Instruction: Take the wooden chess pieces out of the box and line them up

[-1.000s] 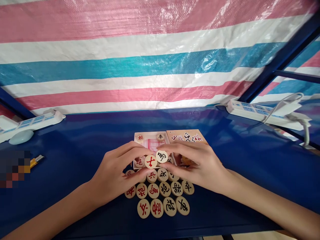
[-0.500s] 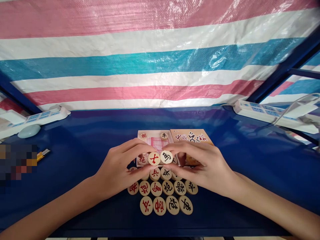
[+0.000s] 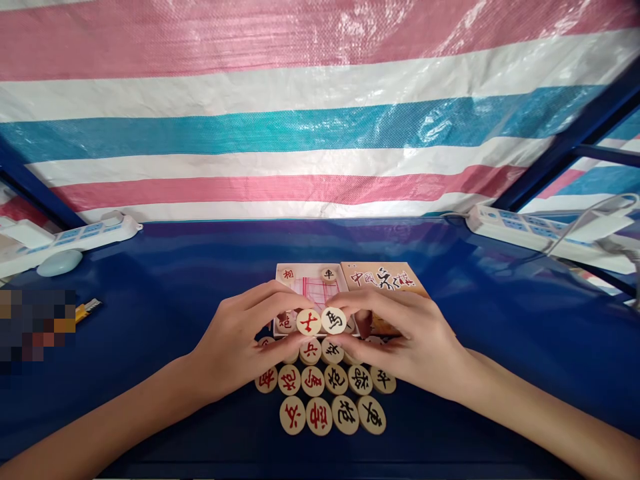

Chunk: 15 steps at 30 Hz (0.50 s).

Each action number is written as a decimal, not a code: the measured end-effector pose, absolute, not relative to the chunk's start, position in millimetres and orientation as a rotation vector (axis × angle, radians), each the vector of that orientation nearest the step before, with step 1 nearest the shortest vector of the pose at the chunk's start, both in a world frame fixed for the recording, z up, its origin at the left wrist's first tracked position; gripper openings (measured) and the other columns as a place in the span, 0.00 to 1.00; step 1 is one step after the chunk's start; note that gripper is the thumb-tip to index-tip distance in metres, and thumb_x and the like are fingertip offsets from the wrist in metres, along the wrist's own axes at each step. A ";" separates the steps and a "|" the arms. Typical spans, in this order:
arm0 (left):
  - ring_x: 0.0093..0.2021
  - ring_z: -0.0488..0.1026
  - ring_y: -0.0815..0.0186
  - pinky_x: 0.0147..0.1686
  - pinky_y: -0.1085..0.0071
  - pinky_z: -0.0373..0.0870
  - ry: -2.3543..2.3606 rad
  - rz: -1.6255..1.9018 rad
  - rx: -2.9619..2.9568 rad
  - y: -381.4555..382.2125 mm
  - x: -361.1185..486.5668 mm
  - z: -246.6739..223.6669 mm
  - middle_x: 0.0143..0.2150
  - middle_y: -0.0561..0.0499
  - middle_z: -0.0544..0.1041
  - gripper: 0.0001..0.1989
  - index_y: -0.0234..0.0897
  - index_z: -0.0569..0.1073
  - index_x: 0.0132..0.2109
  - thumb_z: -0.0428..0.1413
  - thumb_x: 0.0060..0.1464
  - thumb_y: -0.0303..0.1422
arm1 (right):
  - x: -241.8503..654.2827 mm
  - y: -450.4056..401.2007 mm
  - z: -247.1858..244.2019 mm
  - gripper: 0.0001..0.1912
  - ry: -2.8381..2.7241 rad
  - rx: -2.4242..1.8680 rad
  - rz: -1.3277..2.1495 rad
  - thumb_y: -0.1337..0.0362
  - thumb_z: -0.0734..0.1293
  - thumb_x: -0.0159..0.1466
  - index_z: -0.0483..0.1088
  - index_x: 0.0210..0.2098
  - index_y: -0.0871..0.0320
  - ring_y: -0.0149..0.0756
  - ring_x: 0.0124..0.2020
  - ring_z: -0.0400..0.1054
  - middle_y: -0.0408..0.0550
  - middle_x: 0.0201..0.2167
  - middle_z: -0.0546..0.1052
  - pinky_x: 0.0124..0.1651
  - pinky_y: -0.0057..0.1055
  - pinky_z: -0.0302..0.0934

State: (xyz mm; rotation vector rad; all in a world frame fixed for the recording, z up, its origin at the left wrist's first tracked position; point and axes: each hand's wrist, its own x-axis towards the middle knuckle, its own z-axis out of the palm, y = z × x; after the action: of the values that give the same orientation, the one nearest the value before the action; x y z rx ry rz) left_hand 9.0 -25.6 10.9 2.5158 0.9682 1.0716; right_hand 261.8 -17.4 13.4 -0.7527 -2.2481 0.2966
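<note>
Between thumb and fingers, my left hand point(image 3: 245, 327) pinches a Chinese chess piece with a red character point(image 3: 309, 322). My right hand point(image 3: 400, 327) grips a Chinese chess piece with a black character point(image 3: 334, 321). The two round pieces are held side by side with their faces toward me, above the near edge of an open box point(image 3: 320, 287) with a piece in each far corner. Below the hands, more pieces lie in rows, such as a red-marked piece point(image 3: 293, 415) and a black-marked piece point(image 3: 345, 415). My fingers partly cover the rearmost row.
The box's lid point(image 3: 383, 277) lies right of the box. Power strips stand at the left point(image 3: 85, 235) and right point(image 3: 530, 230). A pale mouse-like object point(image 3: 59, 263) and a yellow utility knife point(image 3: 87, 310) are at the left. Striped plastic sheeting point(image 3: 300, 133) hangs behind the blue table point(image 3: 165, 287).
Both hands and the two held pieces sit slightly lower in the picture, as does most of the scene. The grip on each piece stays the same.
</note>
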 end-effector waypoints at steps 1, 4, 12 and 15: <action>0.42 0.75 0.74 0.46 0.78 0.73 0.970 1.071 2.518 -25.4 8.7 10.7 0.46 0.55 0.77 0.14 0.41 0.73 0.51 0.60 0.58 0.26 | 262.1 -17.5 12.9 0.16 -2.246 -0.750 0.289 0.63 0.73 0.62 0.70 0.49 0.53 0.21 0.20 0.57 0.37 0.28 0.70 0.25 0.24 0.55; 0.42 0.75 0.73 0.43 0.78 0.74 0.973 1.068 2.527 -24.9 8.0 10.6 0.46 0.54 0.77 0.14 0.42 0.73 0.51 0.60 0.59 0.27 | 262.8 -18.0 11.9 0.16 -2.246 -0.750 0.278 0.63 0.72 0.62 0.70 0.49 0.53 0.22 0.20 0.58 0.37 0.28 0.70 0.25 0.24 0.55; 0.41 0.75 0.71 0.42 0.76 0.72 0.938 1.082 2.551 -26.6 8.8 12.6 0.45 0.53 0.77 0.13 0.40 0.73 0.50 0.61 0.58 0.29 | 259.4 -19.4 17.0 0.14 -2.243 -0.727 0.302 0.61 0.73 0.61 0.70 0.45 0.55 0.25 0.26 0.66 0.38 0.28 0.72 0.30 0.25 0.60; 0.41 0.75 0.70 0.41 0.73 0.71 0.889 1.101 2.605 -26.7 8.7 14.0 0.43 0.52 0.78 0.13 0.38 0.73 0.48 0.63 0.55 0.32 | 257.8 -21.1 19.4 0.14 -2.256 -0.693 0.281 0.59 0.74 0.60 0.70 0.42 0.56 0.26 0.26 0.66 0.38 0.27 0.72 0.30 0.27 0.60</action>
State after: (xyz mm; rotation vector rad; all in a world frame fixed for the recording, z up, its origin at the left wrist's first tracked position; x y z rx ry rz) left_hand 8.7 -26.7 14.0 2.6054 0.8890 1.1015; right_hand 257.8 -21.1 19.4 -0.6927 -2.2560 0.2807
